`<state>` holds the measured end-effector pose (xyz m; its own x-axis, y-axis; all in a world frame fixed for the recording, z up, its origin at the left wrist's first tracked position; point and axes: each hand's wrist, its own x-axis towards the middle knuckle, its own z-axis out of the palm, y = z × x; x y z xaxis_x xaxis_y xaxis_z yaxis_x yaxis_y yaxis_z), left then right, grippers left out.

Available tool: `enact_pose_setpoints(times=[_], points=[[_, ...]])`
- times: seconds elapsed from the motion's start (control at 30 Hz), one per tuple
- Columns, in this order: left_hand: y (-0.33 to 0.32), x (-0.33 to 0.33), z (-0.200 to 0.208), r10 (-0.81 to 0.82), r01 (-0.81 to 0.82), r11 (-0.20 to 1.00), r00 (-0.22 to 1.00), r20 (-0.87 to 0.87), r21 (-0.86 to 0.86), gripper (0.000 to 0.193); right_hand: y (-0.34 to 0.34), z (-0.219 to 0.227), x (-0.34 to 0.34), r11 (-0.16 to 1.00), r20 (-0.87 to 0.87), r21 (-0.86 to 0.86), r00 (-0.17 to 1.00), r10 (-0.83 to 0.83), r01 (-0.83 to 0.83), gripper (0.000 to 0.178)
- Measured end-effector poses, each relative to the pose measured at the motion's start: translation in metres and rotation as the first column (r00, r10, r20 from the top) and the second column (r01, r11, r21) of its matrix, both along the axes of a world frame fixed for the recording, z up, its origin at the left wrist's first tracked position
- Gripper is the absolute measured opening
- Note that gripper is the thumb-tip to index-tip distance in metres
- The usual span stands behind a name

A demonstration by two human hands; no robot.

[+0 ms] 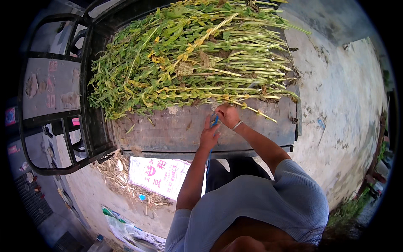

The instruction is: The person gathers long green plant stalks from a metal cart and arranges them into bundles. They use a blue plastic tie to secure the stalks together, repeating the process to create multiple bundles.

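My right hand (228, 116) is curled closed on a blue cord (215, 120), its fingertips hidden. My left hand (208, 135) has its thumb apart beside the cord; whether it grips, I can't tell. The cord's lower run slips partly behind my left forearm. Just beyond, leafy stalks (189, 63) cover the cart bed (168, 132), their pile cut off above.

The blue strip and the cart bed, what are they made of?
The blue strip may be plastic or cloth, I can't tell which: it's thin, bright and bendy-looking. The cart bed looks like dull, worn metal: flat, dark sheeting with brownish, rust-like stains.
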<state>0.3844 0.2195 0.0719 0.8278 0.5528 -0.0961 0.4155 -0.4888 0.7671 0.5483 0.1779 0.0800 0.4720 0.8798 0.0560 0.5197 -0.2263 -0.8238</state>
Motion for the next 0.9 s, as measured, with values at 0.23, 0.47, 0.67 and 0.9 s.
enact_pose_setpoints(times=[0.23, 0.47, 0.67, 0.9], points=[[-0.004, 0.036, -0.045, 0.137, -0.128, 0.941, 0.991, 0.006, -0.313, 0.054, -0.004, -0.013, 0.035, 0.99, -0.08, -0.137, 0.997, 0.002, -0.013, 0.026], [-0.014, 0.031, -0.063, 0.692, -0.496, 0.312, 0.703, -0.164, -0.81, 0.039, -0.012, -0.048, 0.064, 0.832, 0.696, -0.505, 0.677, 0.237, 0.228, 0.059], [-0.014, 0.043, -0.071, 0.678, -0.478, 0.317, 0.719, -0.157, -0.819, 0.037, 0.02, -0.053, 0.107, 0.53, 0.343, -0.848, 0.778, 0.526, 0.015, 0.038], [-0.001, 0.081, -0.093, 0.564, -0.549, 0.353, 0.771, -0.295, -0.758, 0.043, 0.028, 0.033, 0.13, 0.761, 0.482, -0.637, 0.706, 0.519, -0.124, 0.039]])
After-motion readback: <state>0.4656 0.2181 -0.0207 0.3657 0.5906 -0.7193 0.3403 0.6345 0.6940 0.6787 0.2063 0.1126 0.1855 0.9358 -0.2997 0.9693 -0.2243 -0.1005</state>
